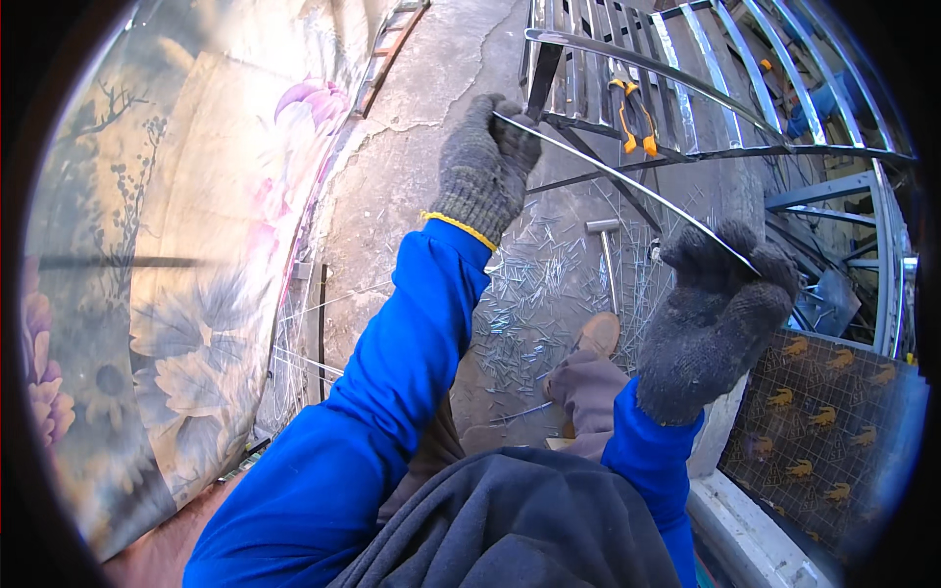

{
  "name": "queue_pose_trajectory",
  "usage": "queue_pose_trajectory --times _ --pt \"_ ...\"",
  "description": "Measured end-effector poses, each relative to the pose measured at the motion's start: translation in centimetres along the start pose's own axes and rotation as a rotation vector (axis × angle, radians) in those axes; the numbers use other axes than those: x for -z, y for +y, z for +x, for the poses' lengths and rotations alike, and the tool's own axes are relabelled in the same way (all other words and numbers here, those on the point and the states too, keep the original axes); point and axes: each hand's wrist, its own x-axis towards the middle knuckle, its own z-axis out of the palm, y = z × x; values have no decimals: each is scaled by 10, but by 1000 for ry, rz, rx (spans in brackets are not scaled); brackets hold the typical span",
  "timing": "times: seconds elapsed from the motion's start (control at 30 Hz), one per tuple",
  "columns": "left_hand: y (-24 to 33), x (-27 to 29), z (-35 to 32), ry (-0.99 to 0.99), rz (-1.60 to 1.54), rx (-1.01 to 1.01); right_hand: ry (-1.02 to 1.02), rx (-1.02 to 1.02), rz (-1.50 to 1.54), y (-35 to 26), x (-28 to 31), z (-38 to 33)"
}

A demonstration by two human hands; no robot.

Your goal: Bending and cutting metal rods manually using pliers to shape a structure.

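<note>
Rod [627, 176], thin and bright, slanting from upper centre to right of frame, your gloved left hand [485, 167] clamped on its upper end, your gloved right hand [720, 318] closed on its lower end, orange-handled pliers [623, 116] at upper right

Light was strongest at the upper left, where the flowered curtain [201, 323] washed out nearly to white. The thin rod [642, 184] and the metal frame [659, 67] caught hard glints, and small scraps sparkled on the floor [392, 186]. The patterned sheet [823, 436] at the lower right sat dimmer. Fisheye distortion bowed the frame's bars, a bluish haze softened the right rim, and black filled the corners.
</note>
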Motion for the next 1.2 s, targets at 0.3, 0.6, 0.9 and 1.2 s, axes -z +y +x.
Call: queue_pose_trajectory --times 0.3,0.6,0.9,1.2 --pt "-12 -3 -5 -93 -204 96 144 -23 12 -4 8 9" --pt "-3 -3 3 -31 -147 14 -221 62 -696 -41 -9 7" --pt "6 4 2 -22 -121 161 -828 -360 -286 -55 -25 -27" --pt "6 5 0 -15 70 173 -958 -114 -478 -56 -40 -25"
